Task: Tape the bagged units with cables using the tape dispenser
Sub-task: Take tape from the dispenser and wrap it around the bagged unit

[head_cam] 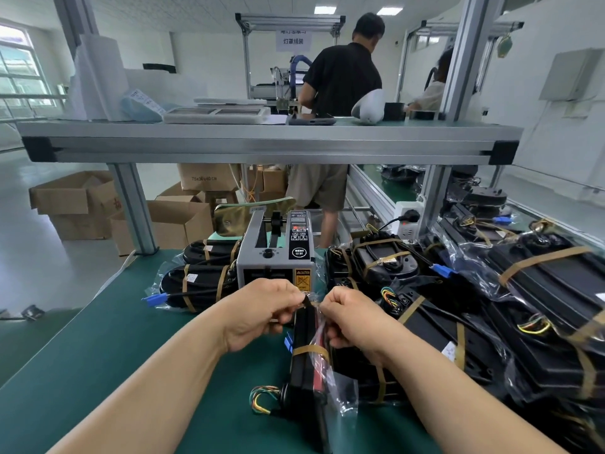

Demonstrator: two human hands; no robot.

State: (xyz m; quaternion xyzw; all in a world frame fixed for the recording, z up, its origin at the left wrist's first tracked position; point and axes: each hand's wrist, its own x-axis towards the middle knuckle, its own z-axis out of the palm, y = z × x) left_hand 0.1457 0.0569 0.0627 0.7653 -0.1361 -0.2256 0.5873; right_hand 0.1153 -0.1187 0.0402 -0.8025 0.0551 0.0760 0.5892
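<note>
As fingers (pixel 284 307) pinch the bagged unit (pixel 302 371), tape dispenser (pixel 258 262) reads "SEMI" — apparently.

Aluminium shelf (pixel 262 139) above and beyond the left hand (pixel 258 309), cardboard boxes (pixel 75 204) on a pale glossy floor (pixel 32 250) left of it, window (pixel 19 70) far left, white wall (pixel 540 142) beyond the right hand (pixel 353 316), ceiling lights (pixel 324 9) overhead.
</note>
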